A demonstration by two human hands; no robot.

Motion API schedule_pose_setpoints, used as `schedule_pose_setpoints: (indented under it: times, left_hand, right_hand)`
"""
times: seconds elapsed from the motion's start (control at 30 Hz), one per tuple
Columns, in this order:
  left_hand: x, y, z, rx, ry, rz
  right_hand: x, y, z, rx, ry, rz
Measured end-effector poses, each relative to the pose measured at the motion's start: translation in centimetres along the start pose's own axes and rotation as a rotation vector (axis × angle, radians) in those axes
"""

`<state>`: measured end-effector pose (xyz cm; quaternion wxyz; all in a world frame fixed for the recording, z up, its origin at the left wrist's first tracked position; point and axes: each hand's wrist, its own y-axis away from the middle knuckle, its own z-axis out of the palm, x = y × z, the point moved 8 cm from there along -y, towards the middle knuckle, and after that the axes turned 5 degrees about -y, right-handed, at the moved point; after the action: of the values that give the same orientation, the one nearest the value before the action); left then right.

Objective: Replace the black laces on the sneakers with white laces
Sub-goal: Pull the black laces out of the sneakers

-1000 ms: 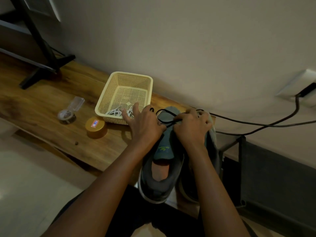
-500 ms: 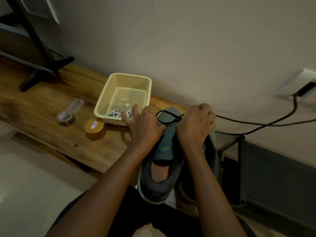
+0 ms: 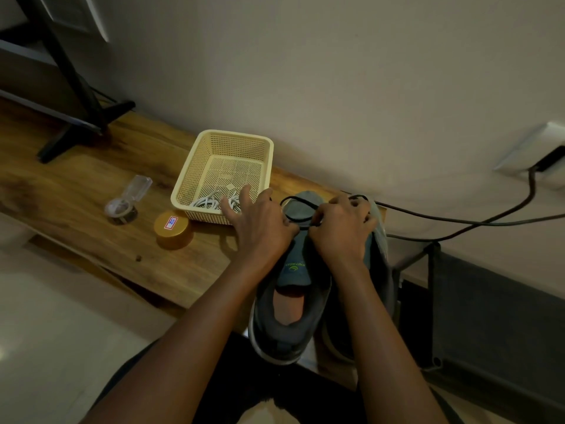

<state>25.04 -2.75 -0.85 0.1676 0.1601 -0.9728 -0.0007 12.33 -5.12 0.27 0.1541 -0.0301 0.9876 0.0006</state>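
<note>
Two grey sneakers lie side by side at the right end of the wooden bench, toes toward the wall. The left sneaker (image 3: 290, 313) shows its tongue and open collar; the right sneaker (image 3: 380, 264) is mostly hidden under my right arm. My left hand (image 3: 260, 228) rests on the left sneaker's upper, thumb and forefinger at the black lace (image 3: 298, 204), other fingers spread. My right hand (image 3: 342, 231) pinches the same lace, which loops over the toe. White laces (image 3: 211, 203) lie coiled in the cream basket (image 3: 195, 175).
On the bench (image 3: 76, 194) left of the basket stand a gold round lid (image 3: 172, 229) and a clear plastic tape dispenser (image 3: 127, 200). A black stand foot (image 3: 82, 127) sits at the far left. Black cables (image 3: 477, 221) run along the wall from a socket (image 3: 538, 154).
My right hand had lifted toward the wall with the black lace half a second ago; it has come back down to the sneaker's eyelets. My left hand stays put.
</note>
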Motion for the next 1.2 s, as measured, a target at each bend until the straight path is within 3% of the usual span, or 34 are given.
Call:
schedule_pose_setpoints:
  times: [0.17, 0.37, 0.47, 0.6, 0.7, 0.87, 1.1, 1.2]
  left_hand:
    - [0.0, 0.0, 0.0, 0.010, -0.003, 0.002]
    - [0.0, 0.0, -0.1, 0.014, 0.025, -0.010]
    - [-0.1, 0.1, -0.2, 0.027, 0.019, -0.005]
    - [-0.1, 0.0, -0.2, 0.017, -0.001, -0.007]
    - [-0.1, -0.1, 0.2, -0.002, -0.020, -0.003]
    - [-0.2, -0.1, 0.2, 0.008, -0.019, -0.008]
    - [-0.1, 0.0, 0.2, 0.008, -0.020, -0.010]
    - [-0.2, 0.0, 0.2, 0.008, -0.019, -0.002]
  right_hand:
    - [-0.1, 0.0, -0.1, 0.036, 0.000, 0.011]
    - [3.5, 0.4, -3.0, 0.388, -0.294, 0.331]
    - [2.8, -0.2, -2.7, 0.324, -0.305, 0.224]
    - [0.9, -0.6, -0.9, 0.074, -0.185, 0.047]
    - [0.7, -0.4, 0.1, -0.016, -0.076, 0.031]
    - [0.4, -0.4, 0.3, -0.008, -0.020, 0.020]
    - [2.5, 0.2, -2.8, 0.309, -0.161, 0.258]
    - [2.3, -0.3, -2.9, 0.277, -0.219, 0.184]
